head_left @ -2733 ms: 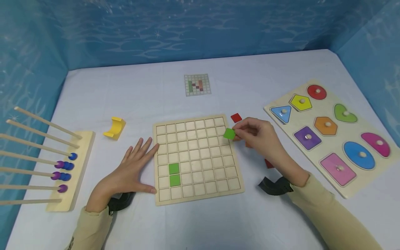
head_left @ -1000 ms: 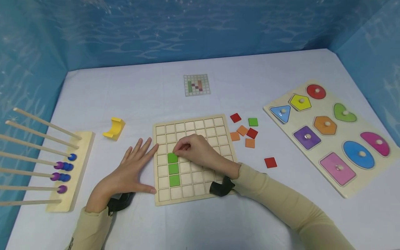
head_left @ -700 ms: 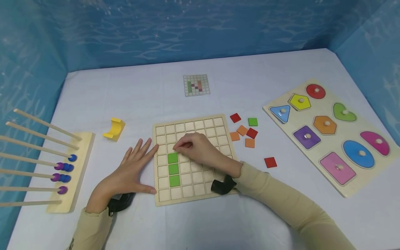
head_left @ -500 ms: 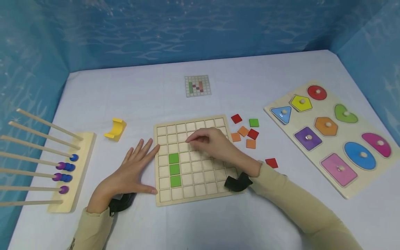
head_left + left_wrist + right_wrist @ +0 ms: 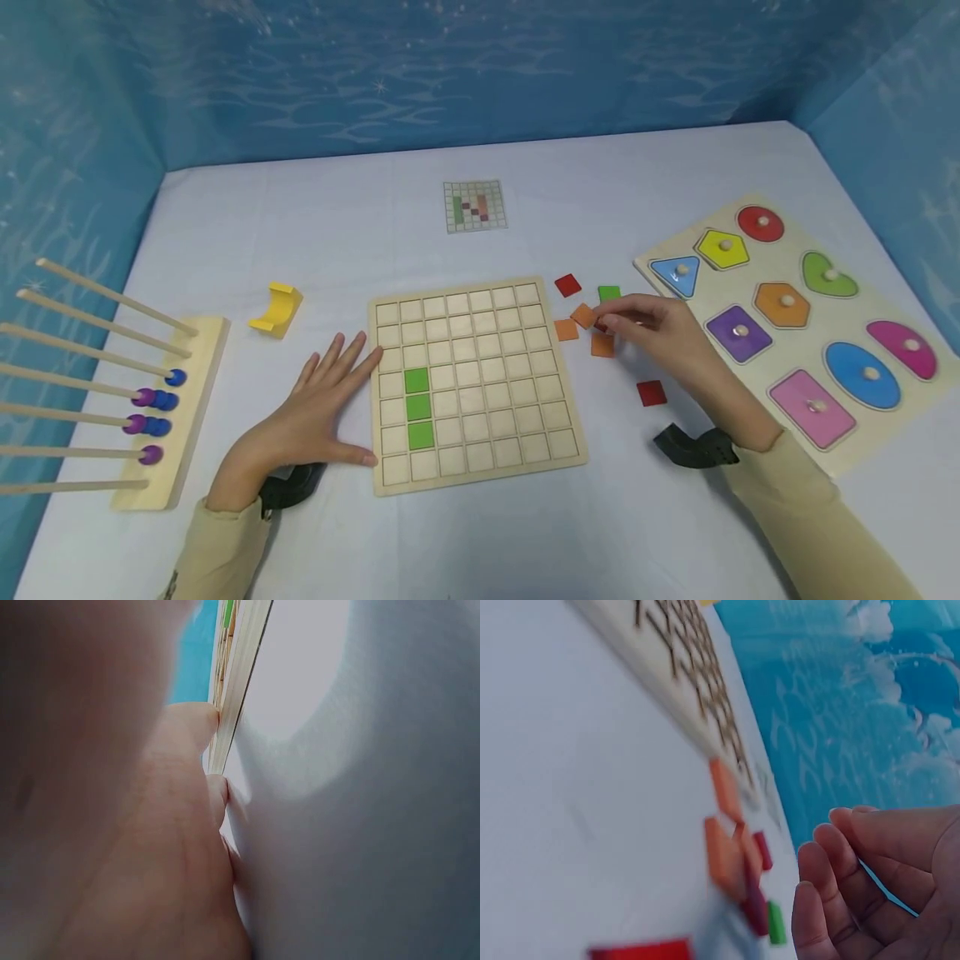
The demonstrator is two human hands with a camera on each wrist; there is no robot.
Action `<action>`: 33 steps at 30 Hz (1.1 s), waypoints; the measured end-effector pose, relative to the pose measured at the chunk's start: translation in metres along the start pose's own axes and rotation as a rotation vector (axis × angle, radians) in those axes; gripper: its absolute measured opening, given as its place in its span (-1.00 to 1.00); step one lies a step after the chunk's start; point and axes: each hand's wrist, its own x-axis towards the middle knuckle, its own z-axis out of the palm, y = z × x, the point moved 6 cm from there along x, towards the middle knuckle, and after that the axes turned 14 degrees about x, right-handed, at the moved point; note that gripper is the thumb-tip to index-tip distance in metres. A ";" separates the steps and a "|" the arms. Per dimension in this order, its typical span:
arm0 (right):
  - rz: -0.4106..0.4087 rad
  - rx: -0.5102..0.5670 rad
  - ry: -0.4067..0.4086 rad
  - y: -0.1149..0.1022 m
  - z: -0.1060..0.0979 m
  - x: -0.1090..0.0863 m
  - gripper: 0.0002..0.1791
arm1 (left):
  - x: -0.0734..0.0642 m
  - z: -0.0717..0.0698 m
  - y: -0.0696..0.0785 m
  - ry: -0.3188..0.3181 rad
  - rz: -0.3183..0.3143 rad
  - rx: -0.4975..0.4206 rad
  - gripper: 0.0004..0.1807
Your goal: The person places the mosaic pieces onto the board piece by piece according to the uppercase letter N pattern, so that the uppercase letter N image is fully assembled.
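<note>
A wooden grid board (image 5: 480,482) lies in the middle of the table, with three green square tiles (image 5: 417,407) in one column near its left side. My left hand (image 5: 311,417) rests flat beside it, fingers spread, with fingertips and thumb at the board's left edge. Over the loose tiles right of the board hovers my right hand (image 5: 660,337), its fingers loosely bent and nothing seen between them in the right wrist view. Below its fingertips are orange tiles (image 5: 567,330) and a red tile (image 5: 754,909), partly hidden in the head view. A green tile (image 5: 609,292) lies just behind.
A small printed pattern card (image 5: 476,207) lies behind the board. At right is a knobbed shape puzzle (image 5: 690,333). A bead stand (image 5: 202,358) with upright rods and a yellow curved block (image 5: 276,310) are at left. Separate red tiles (image 5: 652,393) lie nearer me and behind.
A third green tile was set on the board above the other two by my right hand, which then let go and moved right to the loose tiles. My left hand stayed put.
</note>
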 end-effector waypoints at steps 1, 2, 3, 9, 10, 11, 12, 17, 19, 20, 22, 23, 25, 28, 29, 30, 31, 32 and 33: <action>0.009 -0.019 0.012 0.004 -0.003 -0.002 -0.70 | 0.000 0.000 0.000 0.001 0.002 -0.004 0.40; 0.021 -0.033 0.019 0.009 -0.006 -0.004 -0.70 | -0.001 -0.001 0.001 0.001 0.004 -0.007 0.39; 0.027 -0.040 0.020 0.013 -0.008 -0.006 -0.70 | -0.001 -0.001 0.001 -0.001 0.003 -0.007 0.39; 0.001 -0.088 -0.008 0.026 -0.009 -0.012 -0.73 | -0.001 -0.001 0.000 -0.013 -0.002 0.000 0.38; -0.018 -0.105 -0.009 0.026 -0.009 -0.012 -0.74 | 0.000 -0.001 0.000 -0.013 -0.003 0.001 0.38; -0.042 -0.120 -0.008 0.026 -0.008 -0.012 -0.75 | 0.000 -0.001 0.000 -0.014 -0.003 0.001 0.39; -0.070 -0.137 -0.004 0.025 -0.007 -0.012 -0.75 | 0.000 -0.001 0.000 -0.014 -0.002 0.002 0.39; -0.166 -0.223 0.029 0.022 -0.002 -0.013 -0.72 | 0.000 0.001 -0.001 -0.016 -0.001 0.005 0.40; -0.180 -0.245 0.036 0.021 0.000 -0.012 -0.71 | 0.000 0.001 -0.001 -0.014 0.000 0.003 0.40; -0.183 -0.253 0.038 0.021 0.001 -0.012 -0.70 | 0.000 0.001 -0.001 -0.013 0.001 0.001 0.40; -0.187 -0.270 0.040 0.021 0.003 -0.012 -0.70 | 0.000 0.001 -0.002 -0.011 0.001 0.003 0.40; -0.188 -0.274 0.039 0.020 0.004 -0.013 -0.70 | 0.000 0.001 -0.002 -0.011 0.001 0.003 0.39; -0.198 -0.281 0.038 0.019 0.005 -0.013 -0.71 | 0.000 0.002 -0.003 -0.011 0.001 0.008 0.40; -0.214 -0.286 0.036 0.017 0.007 -0.014 -0.71 | 0.000 0.002 -0.003 -0.012 0.001 0.007 0.39; -0.218 -0.286 0.035 0.017 0.007 -0.014 -0.71 | 0.000 0.002 -0.003 -0.011 0.002 0.005 0.39; -0.224 -0.287 0.034 0.016 0.008 -0.015 -0.71 | -0.001 0.002 -0.002 -0.010 0.003 0.002 0.39; -0.226 -0.286 0.035 0.016 0.008 -0.015 -0.71 | -0.001 0.002 -0.002 -0.010 0.004 0.000 0.39; -0.226 -0.284 0.034 0.016 0.008 -0.015 -0.71 | -0.001 0.002 -0.002 -0.011 0.004 -0.003 0.39; -0.224 -0.282 0.034 0.016 0.008 -0.015 -0.71 | -0.001 0.002 -0.002 -0.012 0.004 -0.005 0.38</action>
